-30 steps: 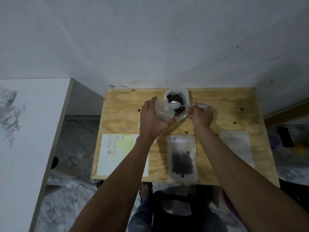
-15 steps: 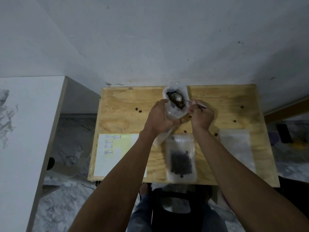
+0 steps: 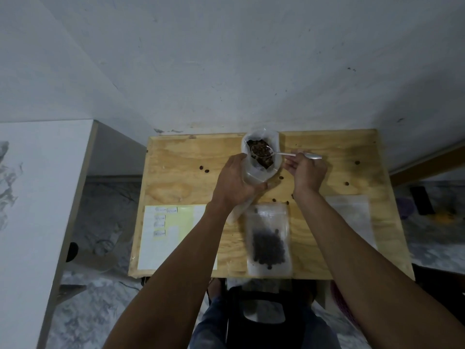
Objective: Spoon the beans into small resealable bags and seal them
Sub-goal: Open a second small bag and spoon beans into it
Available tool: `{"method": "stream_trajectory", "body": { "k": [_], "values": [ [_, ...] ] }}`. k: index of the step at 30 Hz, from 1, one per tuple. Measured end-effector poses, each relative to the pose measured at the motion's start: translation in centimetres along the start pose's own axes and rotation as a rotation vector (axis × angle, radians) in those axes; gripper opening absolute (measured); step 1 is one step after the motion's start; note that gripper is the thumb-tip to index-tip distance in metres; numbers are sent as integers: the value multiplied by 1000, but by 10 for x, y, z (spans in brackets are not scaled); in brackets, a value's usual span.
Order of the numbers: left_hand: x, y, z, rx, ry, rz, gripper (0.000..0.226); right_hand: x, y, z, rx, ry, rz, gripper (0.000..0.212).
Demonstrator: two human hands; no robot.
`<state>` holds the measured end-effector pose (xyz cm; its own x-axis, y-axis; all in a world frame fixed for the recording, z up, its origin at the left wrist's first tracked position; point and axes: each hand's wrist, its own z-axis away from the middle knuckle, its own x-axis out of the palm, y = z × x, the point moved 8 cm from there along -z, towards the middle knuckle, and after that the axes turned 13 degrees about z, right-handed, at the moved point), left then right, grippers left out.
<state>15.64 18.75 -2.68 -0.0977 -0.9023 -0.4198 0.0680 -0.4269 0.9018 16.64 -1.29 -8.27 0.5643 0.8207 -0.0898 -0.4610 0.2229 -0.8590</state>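
On the pale plywood tabletop, the left hand curls around the lower part of a clear plastic bag of dark brown beans, holding it upright with its mouth open. The right hand pinches the handle of a small silvery spoon, whose bowl sits inside the bag's mouth, apparently carrying beans. Nearer the person lies a small clear resealable bag partly filled with beans, flat on the tabletop. Loose beans are scattered around. A white and yellow label sheet lies to the left.
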Motion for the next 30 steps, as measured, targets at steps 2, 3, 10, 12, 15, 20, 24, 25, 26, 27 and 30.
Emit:
{"method": "stream_trajectory", "body": {
  "k": [2,3,10,12,15,20,24,25,26,27,30],
  "values": [
    [-2,-2,1,23,28,-32,109,-1,-10,3,-26,-19,-11,16],
    [-3,-3,2,34,45,-48,106,-1,-15,5,-42,-35,-7,16],
    [-9,0,7,130,152,-115,88,10,-42,32,-448,-256,397,17],
    [-9,3,11,145,173,-124,87,13,-44,43,-545,-278,477,15],
    [-13,-1,17,136,196,-125,93,1,-44,42,-448,-108,305,17],
    [-25,-19,21,72,209,-113,109,-11,-21,29,-152,76,58,19],
    [-32,-21,23,73,231,-101,109,4,8,19,63,-18,47,15],
    [-34,-21,23,77,236,-94,108,8,15,16,112,-52,85,22],
    [-36,-22,23,80,243,-84,108,10,19,14,138,-70,168,27],
    [-39,-22,23,81,252,-74,108,11,20,11,139,-72,287,35],
    [-45,-22,23,81,277,-44,107,0,1,18,-37,59,692,72]
  ]
}}
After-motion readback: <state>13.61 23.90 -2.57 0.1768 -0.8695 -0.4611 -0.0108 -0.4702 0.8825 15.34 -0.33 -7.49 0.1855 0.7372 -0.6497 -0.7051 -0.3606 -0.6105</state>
